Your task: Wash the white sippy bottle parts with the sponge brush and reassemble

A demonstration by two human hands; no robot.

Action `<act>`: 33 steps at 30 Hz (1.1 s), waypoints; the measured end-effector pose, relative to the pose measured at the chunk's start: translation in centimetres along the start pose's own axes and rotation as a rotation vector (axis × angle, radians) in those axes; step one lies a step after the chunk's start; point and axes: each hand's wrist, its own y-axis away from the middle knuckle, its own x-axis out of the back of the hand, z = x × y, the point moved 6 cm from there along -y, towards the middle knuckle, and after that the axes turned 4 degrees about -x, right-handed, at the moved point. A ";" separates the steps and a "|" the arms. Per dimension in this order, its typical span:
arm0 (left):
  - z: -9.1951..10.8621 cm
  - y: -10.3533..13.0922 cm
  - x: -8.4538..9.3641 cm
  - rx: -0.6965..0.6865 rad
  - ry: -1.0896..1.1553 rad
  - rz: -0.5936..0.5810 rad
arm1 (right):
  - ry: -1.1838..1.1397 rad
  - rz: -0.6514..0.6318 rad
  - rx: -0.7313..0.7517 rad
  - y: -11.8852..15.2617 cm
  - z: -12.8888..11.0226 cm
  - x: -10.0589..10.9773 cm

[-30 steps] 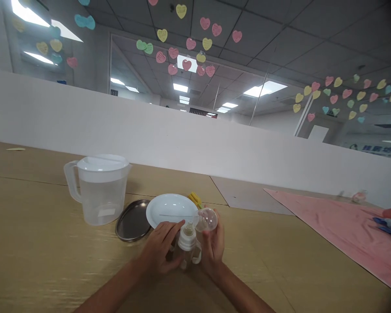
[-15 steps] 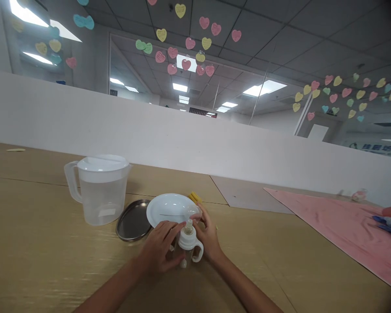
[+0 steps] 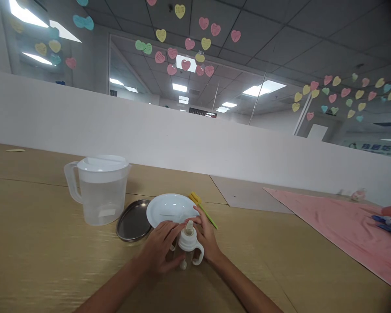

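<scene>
A baby bottle [image 3: 187, 241] with a white collar, a pale nipple and white side handles stands upright in front of me. My left hand [image 3: 159, 248] is closed around its left side. To the right and behind it, my right hand [image 3: 207, 237] has its fingers curled near the nipple. A clear cap seems to be in those fingers, but it is faint against the bowl and mostly hidden. Just beyond the hands lies a white bowl [image 3: 169, 204].
A clear lidded pitcher [image 3: 102, 191] holding water stands left, beside a dark metal tray [image 3: 133, 221]. A yellow brush [image 3: 203, 208] with a green handle lies right of the bowl. Pink cloth [image 3: 339, 221] covers the table's right side, with blue-handled scissors [image 3: 389, 224] at the edge.
My right fingers have curled, and the clear cap that stood out in them has shifted left and lower. The green brush handle behind now shows. My left hand and the bottle have barely moved.
</scene>
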 end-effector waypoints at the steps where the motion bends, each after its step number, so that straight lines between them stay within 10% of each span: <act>1: -0.1 0.0 0.0 -0.001 -0.003 0.014 | 0.008 0.007 0.002 0.0 0.0 0.0; 7: -0.2 0.1 -0.3 0.020 -0.014 0.030 | -0.063 0.119 0.046 0.1 -0.4 1.0; 15: -0.4 0.2 -0.7 0.164 0.113 0.058 | 0.109 -0.061 0.293 0.8 -4.8 0.1; 33: -0.5 0.0 -0.3 0.216 0.137 0.112 | 0.069 -0.009 0.369 0.7 -5.0 0.6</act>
